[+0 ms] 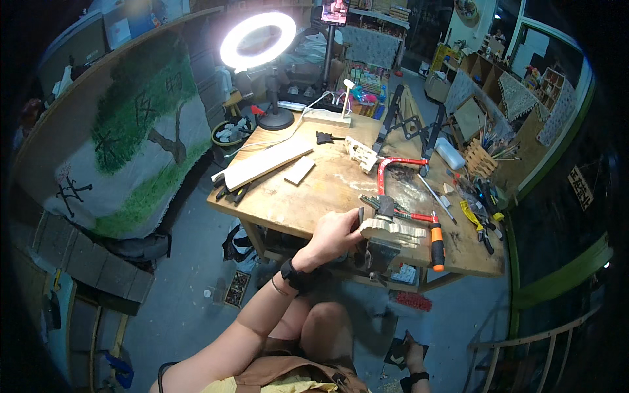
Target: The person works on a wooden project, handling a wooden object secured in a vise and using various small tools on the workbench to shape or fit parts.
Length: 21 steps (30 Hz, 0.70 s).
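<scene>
A pale wooden piece with a wavy, carved edge is held in a dark bench vise at the bench's front edge. My left hand reaches to the left end of this piece, fingers curled against it; some fingertips are hidden. Low on the right, beneath bench height, my right hand grips a dark, flat, squarish sheet, whose material I cannot make out. A red-framed saw lies just behind the vise, its orange and black handle jutting past the front edge.
On the wooden bench lie a pale board, a small wood block and yellow-handled pliers among other tools. A lit ring lamp stands at the back. A red brush-like thing shows below the bench.
</scene>
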Tool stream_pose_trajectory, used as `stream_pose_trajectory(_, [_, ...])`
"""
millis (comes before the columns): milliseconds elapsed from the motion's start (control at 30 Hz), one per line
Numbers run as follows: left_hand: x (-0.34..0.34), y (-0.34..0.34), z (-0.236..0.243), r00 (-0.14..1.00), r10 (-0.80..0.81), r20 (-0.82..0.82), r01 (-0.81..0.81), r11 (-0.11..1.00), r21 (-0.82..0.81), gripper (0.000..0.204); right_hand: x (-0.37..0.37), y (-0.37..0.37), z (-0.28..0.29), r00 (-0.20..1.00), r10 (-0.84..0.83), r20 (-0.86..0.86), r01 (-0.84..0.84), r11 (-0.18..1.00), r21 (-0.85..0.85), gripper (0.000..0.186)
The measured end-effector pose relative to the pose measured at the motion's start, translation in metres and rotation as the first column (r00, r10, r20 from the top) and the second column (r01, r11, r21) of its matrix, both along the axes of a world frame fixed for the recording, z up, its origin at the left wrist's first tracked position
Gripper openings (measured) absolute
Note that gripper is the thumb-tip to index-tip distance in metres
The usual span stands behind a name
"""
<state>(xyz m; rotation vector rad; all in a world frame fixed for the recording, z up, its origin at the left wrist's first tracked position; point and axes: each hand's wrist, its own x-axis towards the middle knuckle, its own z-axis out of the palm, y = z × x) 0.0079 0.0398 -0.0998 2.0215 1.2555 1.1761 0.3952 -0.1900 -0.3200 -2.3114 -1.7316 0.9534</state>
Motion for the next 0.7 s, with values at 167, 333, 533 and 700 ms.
stream_pose_trajectory(167, [0.001,-0.001,0.003,1.0,-0.025,0.017,0.026,0.999,-0.036,0.032,0.02,-0.009,-0.034,0.972,0.206,0.112,-0.216,0.973,0.079,0.036])
stream_pose_trajectory(333, [0.008,0.001,0.007,0.998,-0.021,-0.057,0.018,0.998,-0.054,0.03,0.017,-0.005,-0.06,0.986,-0.045,-0.162,0.075,0.981,0.181,0.016])
stream_pose_trajectory(533, [0.0,-0.004,0.012,0.999,-0.003,-0.043,0.001,0.999,-0.04,0.025,-0.087,0.055,0.104,0.952,0.203,0.228,-0.302,0.737,0.605,0.033])
stream_pose_trajectory(700, [0.002,-0.002,0.01,0.999,-0.026,-0.032,0.025,0.999,-0.041,0.024,-0.121,0.085,0.198,0.871,0.155,0.466,-0.488,0.368,0.791,0.043])
